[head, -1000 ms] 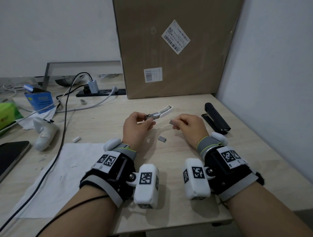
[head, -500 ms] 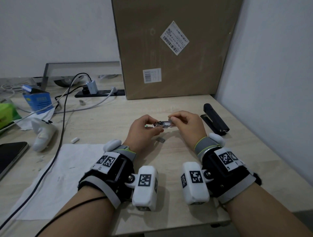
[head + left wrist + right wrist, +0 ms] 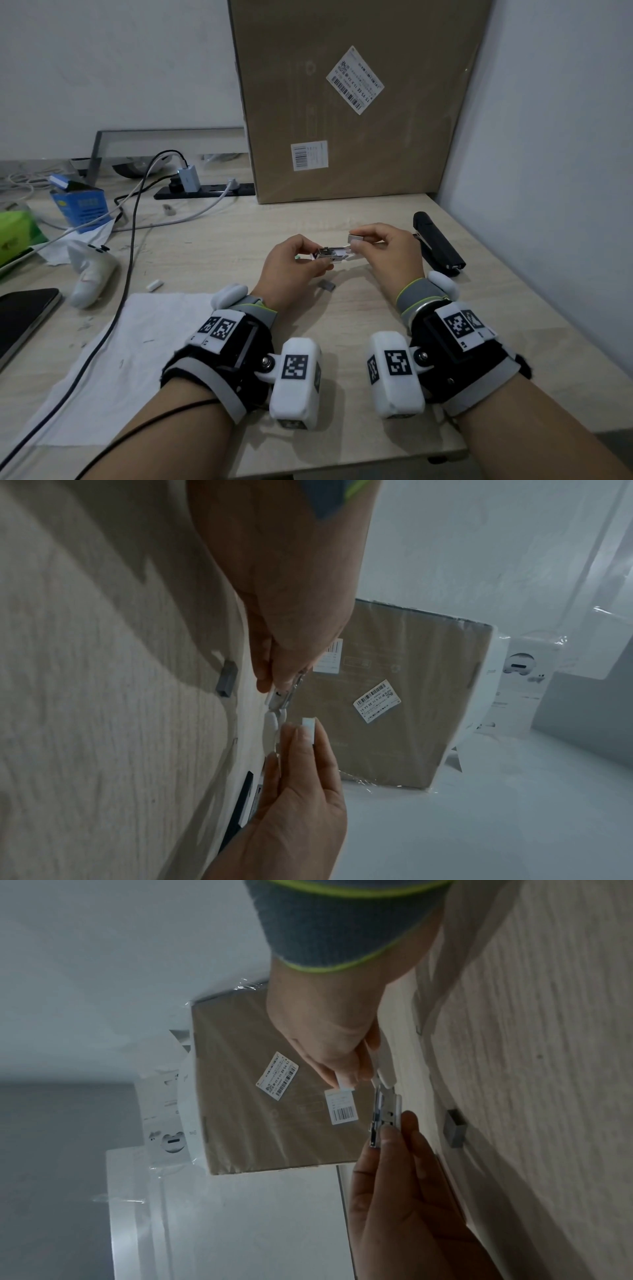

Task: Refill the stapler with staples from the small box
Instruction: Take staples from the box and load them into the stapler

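My left hand [image 3: 317,262] grips a small white stapler [image 3: 334,255] with its metal staple channel [image 3: 284,699] exposed, held just above the desk. My right hand [image 3: 358,241] pinches a short strip of staples [image 3: 359,238] right over the stapler's far end; its lower fingers touch the white lid. In the left wrist view the strip [image 3: 309,725] sits a little apart from the channel. The right wrist view shows the strip [image 3: 344,1083] beside the channel [image 3: 383,1115]. Another staple strip [image 3: 327,285] lies loose on the desk below the hands. A small blue box [image 3: 80,205] stands open at the far left.
A black stapler [image 3: 438,245] lies right of my right hand, near the wall. A big cardboard box [image 3: 342,102] stands behind. Cables [image 3: 133,240], a white controller [image 3: 90,277], a phone [image 3: 20,318] and a white paper sheet [image 3: 120,359] occupy the left side.
My right hand has carried the staple strip left to the stapler. My left hand has lowered the stapler and turned it level, so both hands now meet over the desk.
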{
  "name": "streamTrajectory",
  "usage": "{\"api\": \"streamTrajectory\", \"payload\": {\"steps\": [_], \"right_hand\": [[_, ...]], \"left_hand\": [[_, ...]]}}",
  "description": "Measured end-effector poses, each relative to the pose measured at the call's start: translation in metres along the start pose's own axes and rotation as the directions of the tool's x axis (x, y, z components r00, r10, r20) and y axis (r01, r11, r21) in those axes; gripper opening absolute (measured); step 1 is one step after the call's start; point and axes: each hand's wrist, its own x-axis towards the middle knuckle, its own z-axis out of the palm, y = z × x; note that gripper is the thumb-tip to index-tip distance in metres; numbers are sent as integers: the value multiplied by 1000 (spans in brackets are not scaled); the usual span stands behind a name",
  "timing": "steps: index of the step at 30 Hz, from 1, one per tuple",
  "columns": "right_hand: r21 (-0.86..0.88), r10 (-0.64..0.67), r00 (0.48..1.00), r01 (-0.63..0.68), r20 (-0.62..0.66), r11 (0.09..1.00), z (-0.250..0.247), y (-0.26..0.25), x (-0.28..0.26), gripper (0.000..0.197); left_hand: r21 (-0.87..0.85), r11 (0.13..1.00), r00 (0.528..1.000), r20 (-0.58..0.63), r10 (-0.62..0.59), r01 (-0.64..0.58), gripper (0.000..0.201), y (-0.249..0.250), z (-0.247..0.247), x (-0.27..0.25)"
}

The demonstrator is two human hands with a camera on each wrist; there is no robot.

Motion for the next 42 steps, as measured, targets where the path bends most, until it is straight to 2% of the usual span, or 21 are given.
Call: {"api": "streamTrajectory", "payload": {"steps": [5, 9, 13, 19, 27, 31, 42], "right_hand": [[31, -31, 998, 29, 50, 999, 2, -5, -3, 12], [69, -83, 987, 74, 136, 995, 5, -10, -8, 11], [-39, -102, 973, 112, 205, 993, 7, -7, -6, 15], [-191, -227, 943, 276, 243, 942, 5, -7, -4, 17], [-179, -270, 951, 295, 155, 938, 5, -3, -2, 11], [-206, -279, 947, 308, 158, 929, 6, -3, -2, 7], [-203, -259, 949, 294, 182, 934, 7, -5, -2, 7]], "left_hand": [[-26, 1000, 1000, 9, -6, 6, 23, 1, 0, -1], [-38, 999, 998, 56, 13, -11, 25, 5, 0, -3], [-50, 998, 997, 68, 41, -38, 25, 7, 0, -5], [-48, 997, 996, 67, 57, -54, 26, 7, 1, -4], [-35, 997, 996, 56, 72, -70, 23, 6, -1, -3], [-13, 997, 995, 58, 76, -76, 17, 5, -1, -3], [-28, 996, 995, 56, 82, -80, 18, 5, -1, -3]]}}
